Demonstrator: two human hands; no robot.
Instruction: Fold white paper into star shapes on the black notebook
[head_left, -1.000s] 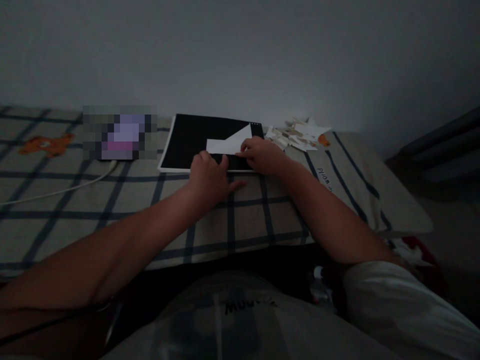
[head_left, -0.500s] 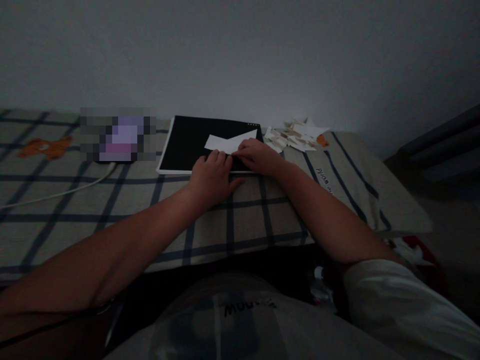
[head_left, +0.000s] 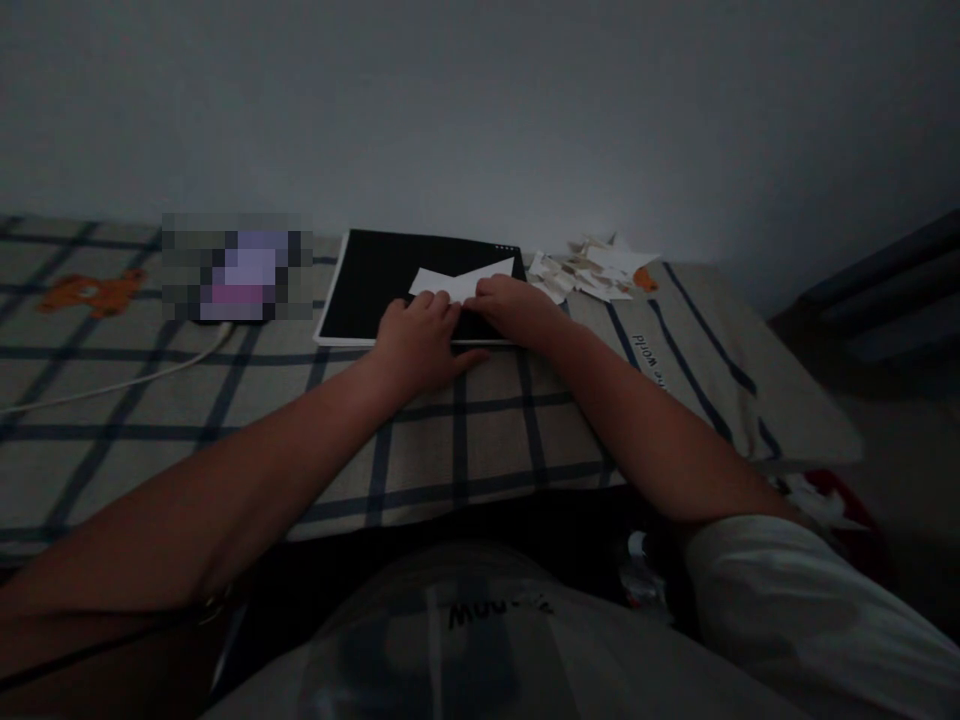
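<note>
Dimly lit, both hands sit at the far edge of the bed, where its checked cover meets the wall. A black pad lies flat there, and on it rests the white paper, folded so its top edge dips to a shallow notch in the middle. The left hand lies palm-down across the pad's near edge, fingertips on the paper's near left part, thumb stuck out to the right; its grip is apart, pressing rather than holding. The right hand comes in from the right with knuckles raised and fingers curled down onto the paper's near right part — whether that grip is pinched on the sheet or only bearing on it I cannot tell. The two hands are just beside each other, nearly touching.

Right of the pad, near the far right corner of the bed, lies a small heap of paper scraps. A pale cable trails over the cover toward the left edge, and an orange printed figure marks the cover at far left.
</note>
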